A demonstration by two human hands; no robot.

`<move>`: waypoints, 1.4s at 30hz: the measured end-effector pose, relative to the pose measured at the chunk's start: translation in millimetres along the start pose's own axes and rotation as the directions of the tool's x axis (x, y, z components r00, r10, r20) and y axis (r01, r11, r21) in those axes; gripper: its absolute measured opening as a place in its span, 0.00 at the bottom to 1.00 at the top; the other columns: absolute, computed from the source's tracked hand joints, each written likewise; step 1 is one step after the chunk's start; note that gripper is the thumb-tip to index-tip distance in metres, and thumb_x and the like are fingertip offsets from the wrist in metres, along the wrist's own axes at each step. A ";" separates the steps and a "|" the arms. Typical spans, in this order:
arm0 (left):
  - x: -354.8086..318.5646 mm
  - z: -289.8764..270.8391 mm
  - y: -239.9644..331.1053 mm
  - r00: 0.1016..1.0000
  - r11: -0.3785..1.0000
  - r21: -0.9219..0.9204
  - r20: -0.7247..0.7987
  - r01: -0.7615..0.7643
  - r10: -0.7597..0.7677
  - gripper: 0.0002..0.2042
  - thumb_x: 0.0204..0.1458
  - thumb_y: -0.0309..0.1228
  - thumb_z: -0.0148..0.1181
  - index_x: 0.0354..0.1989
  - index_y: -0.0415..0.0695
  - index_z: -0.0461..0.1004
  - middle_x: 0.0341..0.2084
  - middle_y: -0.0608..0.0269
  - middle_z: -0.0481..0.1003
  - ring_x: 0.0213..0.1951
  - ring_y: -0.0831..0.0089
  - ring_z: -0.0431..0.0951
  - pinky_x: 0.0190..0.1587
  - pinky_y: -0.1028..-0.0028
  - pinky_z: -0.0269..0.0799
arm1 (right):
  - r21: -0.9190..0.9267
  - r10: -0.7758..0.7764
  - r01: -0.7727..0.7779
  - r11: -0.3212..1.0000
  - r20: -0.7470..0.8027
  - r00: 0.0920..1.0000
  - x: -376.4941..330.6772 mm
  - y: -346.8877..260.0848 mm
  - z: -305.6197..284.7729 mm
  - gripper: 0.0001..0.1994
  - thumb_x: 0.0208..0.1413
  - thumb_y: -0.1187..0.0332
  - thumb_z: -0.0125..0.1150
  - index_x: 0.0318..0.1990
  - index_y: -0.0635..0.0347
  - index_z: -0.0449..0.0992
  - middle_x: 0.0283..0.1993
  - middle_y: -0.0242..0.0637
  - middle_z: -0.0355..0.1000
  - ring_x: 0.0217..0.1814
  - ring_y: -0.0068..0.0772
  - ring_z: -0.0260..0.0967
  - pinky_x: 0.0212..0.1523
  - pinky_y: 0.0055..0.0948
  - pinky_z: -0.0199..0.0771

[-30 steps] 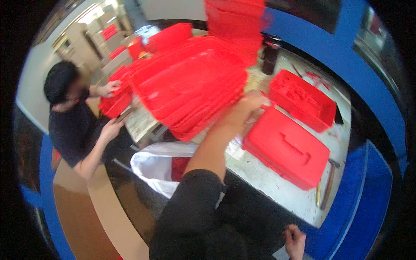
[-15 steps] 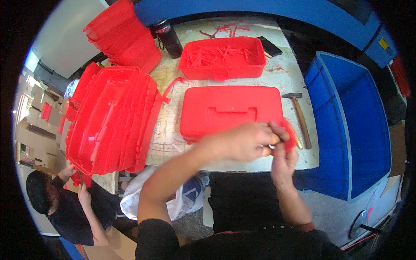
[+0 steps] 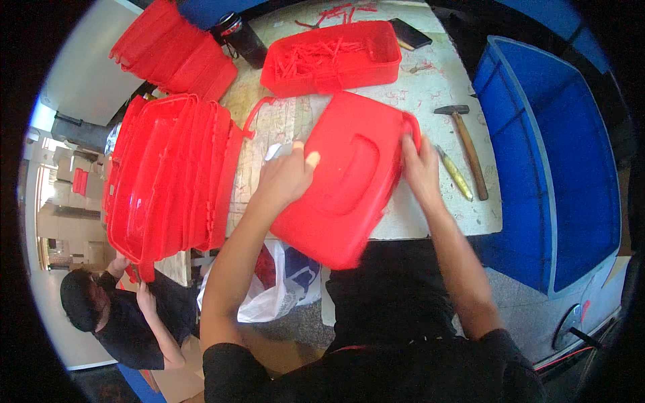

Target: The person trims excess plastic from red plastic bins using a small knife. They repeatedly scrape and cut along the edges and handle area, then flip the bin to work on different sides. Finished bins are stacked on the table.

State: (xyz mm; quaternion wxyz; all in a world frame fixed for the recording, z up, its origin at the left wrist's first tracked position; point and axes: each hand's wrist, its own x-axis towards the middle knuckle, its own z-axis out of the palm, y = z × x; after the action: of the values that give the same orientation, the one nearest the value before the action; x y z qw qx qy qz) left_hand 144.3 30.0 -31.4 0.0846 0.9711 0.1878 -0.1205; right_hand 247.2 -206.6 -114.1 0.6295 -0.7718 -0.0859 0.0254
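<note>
A red plastic toolbox with a molded handle recess in its lid is tilted between my hands, its near corner past the table's front edge. My left hand grips its left side, with pale covers on two fingertips. On the far right side, my right hand holds the box's edge, thumb on the near face and the other fingers partly hidden. A curved red strip shows right by that thumb; whether it is part of the box I cannot tell. Right of this hand lie a yellow-handled tool and a hammer.
An open red box of red plastic strips stands at the back, near a black tumbler and a dark phone. Stacked red trays fill the left. A blue bin is at right. Another person works at lower left.
My hands were together at the right over a small red piece; they have parted and gripped the toolbox. It lay flat and is now turned and tilted toward me. The view has shifted slightly.
</note>
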 end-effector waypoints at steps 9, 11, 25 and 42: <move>7.1 5.1 -8.5 0.770 0.989 -0.090 -0.637 -0.115 0.031 0.19 0.59 0.42 0.58 0.50 0.40 0.75 0.40 0.47 0.79 0.40 0.50 0.79 0.44 0.54 0.73 | 0.195 0.112 -0.237 0.952 0.499 0.859 -40.6 -88.0 -24.9 0.16 0.73 0.55 0.45 0.41 0.58 0.70 0.23 0.20 0.58 0.21 0.11 0.51 0.20 0.17 0.53; 44.8 15.5 -9.0 0.667 0.968 -0.121 -0.743 -0.219 0.058 0.21 0.58 0.46 0.56 0.49 0.41 0.78 0.42 0.44 0.80 0.43 0.46 0.80 0.48 0.52 0.73 | 0.069 0.267 -0.358 0.931 0.539 0.799 -48.1 -92.7 -8.0 0.17 0.73 0.52 0.44 0.42 0.56 0.70 0.22 0.18 0.54 0.21 0.10 0.47 0.20 0.17 0.49; 48.3 31.7 0.8 0.945 0.883 -0.469 -0.276 0.025 -0.173 0.23 0.56 0.50 0.53 0.44 0.43 0.82 0.36 0.43 0.81 0.41 0.44 0.81 0.45 0.51 0.75 | -0.547 0.135 0.099 0.831 0.371 0.919 -88.7 -93.6 44.3 0.08 0.66 0.68 0.54 0.44 0.65 0.70 0.25 0.57 0.72 0.29 0.60 0.75 0.25 0.46 0.70; 36.8 36.6 -6.1 0.924 0.846 -0.534 -0.324 -0.002 -0.203 0.24 0.58 0.51 0.55 0.35 0.37 0.82 0.31 0.40 0.80 0.37 0.44 0.82 0.44 0.51 0.76 | -0.161 0.416 -0.385 0.909 0.274 0.867 -73.1 -84.5 31.3 0.11 0.72 0.60 0.49 0.41 0.58 0.71 0.22 0.19 0.56 0.18 0.10 0.46 0.18 0.16 0.46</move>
State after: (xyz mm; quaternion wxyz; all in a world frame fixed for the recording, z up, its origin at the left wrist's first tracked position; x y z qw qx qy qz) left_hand 167.6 40.6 -76.9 0.3029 0.9044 0.2774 0.1153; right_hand 162.2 -172.1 -43.1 0.5502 -0.7903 -0.0202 0.2691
